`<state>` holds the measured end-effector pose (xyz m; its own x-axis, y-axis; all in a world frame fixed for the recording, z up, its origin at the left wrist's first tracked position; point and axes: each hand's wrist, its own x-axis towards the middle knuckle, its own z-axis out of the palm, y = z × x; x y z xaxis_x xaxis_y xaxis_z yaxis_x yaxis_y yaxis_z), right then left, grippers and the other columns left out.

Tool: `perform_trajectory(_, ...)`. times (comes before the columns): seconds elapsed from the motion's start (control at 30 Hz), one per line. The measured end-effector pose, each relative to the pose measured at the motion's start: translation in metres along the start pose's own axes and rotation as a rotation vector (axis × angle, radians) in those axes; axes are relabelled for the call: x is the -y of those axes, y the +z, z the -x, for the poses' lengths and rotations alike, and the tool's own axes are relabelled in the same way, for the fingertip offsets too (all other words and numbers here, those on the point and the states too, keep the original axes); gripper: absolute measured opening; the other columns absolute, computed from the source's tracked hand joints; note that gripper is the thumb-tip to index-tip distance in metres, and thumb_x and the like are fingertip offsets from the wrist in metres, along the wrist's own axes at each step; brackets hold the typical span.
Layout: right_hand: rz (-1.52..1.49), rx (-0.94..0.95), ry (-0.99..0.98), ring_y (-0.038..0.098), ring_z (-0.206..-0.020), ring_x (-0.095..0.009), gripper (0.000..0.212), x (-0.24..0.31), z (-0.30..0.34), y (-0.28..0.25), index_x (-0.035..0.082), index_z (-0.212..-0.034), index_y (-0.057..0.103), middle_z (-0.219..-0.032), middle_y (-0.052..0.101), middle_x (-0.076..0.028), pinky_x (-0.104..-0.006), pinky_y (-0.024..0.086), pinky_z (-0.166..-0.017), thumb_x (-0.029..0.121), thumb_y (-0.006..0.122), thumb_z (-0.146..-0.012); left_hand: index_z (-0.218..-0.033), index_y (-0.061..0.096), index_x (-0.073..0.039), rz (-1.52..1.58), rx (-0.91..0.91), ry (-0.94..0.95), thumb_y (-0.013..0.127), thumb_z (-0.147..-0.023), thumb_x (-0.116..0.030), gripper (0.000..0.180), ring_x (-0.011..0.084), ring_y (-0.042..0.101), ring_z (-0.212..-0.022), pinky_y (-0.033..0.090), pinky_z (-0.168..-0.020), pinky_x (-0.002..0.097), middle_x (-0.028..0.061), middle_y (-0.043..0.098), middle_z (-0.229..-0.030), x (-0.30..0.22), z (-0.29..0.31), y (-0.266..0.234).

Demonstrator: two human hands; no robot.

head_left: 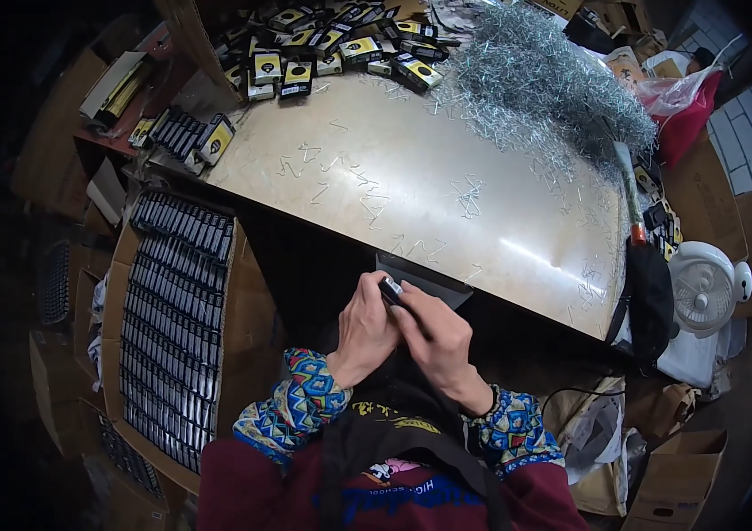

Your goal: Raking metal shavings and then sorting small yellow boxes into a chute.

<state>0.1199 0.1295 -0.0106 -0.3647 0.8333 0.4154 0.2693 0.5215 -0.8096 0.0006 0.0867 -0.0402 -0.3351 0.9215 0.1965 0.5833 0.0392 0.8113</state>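
Close to my body, just off the table's near edge, both hands are closed around a small dark box (389, 289). My left hand (365, 327) grips it from the left, with its fingers curled. From the right, my right hand (436, 336) presses thumb and fingers against the same box. Most of the box is hidden by my fingers; only its dark end with a pale patch shows. Thin bent metal wire pieces (367, 188) lie scattered over the pale tabletop (411, 150) beyond my hands.
A large heap of silvery bent wires (544, 80) covers the far right of the table. Small black and yellow boxes (296, 78) pile up at the back. At left, a carton (230, 292) holds tight rows of dark boxes. A white fan (702, 288) stands at right.
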Motion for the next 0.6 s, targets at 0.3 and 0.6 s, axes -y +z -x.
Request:
perform_trajectory(0.3,0.055,0.219,-0.335,0.066,-0.091,-0.033,0.023,-0.035,-0.029,-0.021,-0.002,-0.102,0.065,-0.108,0.066,-0.018,-0.0356,0.055,-0.076,-0.002,0.069,-0.079,-0.120,0.042,-0.002,0.079,0.132,0.086,0.073,-0.076,-0.016,0.056,0.0409,0.058,-0.094,0.049,-0.075,0.0435,0.0225,0.054,-0.103,-0.008,-0.028,-0.039)
perform_trajectory(0.6,0.688,0.269,-0.157,0.041,-0.133,-0.035,0.043,-0.124,-0.120,-0.058,0.000,-0.130,0.049,-0.139,0.048,-0.020,-0.0528,0.030,-0.110,0.026,0.052,-0.097,-0.115,0.054,-0.004,-1.034,-0.145,0.354,0.067,-0.080,-0.022,0.041,0.0319,0.052,-0.104,0.040,-0.091,0.0464,0.0147,0.056,-0.110,0.078,-0.233,-0.125)
